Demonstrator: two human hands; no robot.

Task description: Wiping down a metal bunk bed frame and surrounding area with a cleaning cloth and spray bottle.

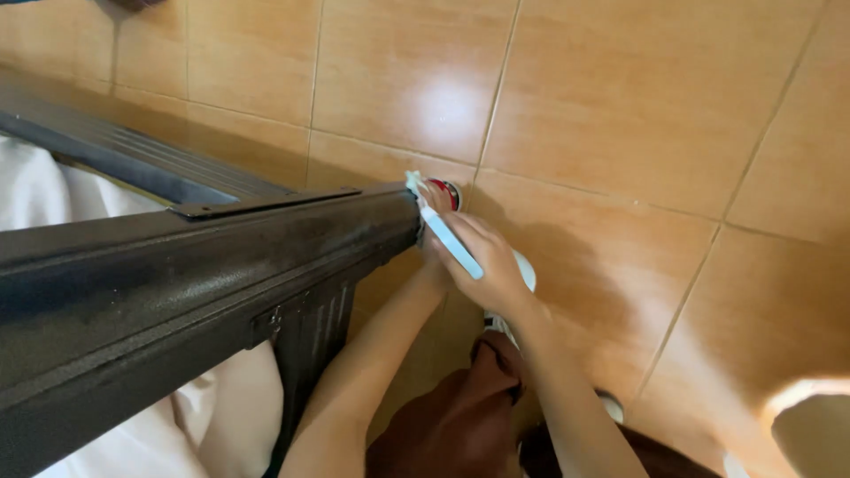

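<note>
Dark metal frame rail [195, 274] fills the left side of the view, running from the lower left up to its end just left of the fingers; surface dusty and scuffed. Below that end a ribbed dark leg [310, 341] drops down, under and left of the fingers. Second dark rail [133, 155] runs behind the first, further left and above. Pale cloth [40, 190] shows between the two rails and again low down left of the leg.

Orange-brown floor tiles [637, 97] spread above and to the right of the fingers, with glare straight above them.

Brown trouser leg [460, 425] sits below the hands, between the two forearms.

Right hand [491, 265] curled, fingers closed around a thin light-blue and white stick-like tool [450, 239]; tool lies slanted across the fingers, its white tip right at the rail end, touching or nearly so, hard to tell. Left hand [434, 265] comes up from below, mostly hidden behind the right hand and the rail end; cannot tell whether its fingers are open or closed. Small red and white round item [452, 192] sits just above the fingertips, by the rail end; what it is, unclear.
</note>
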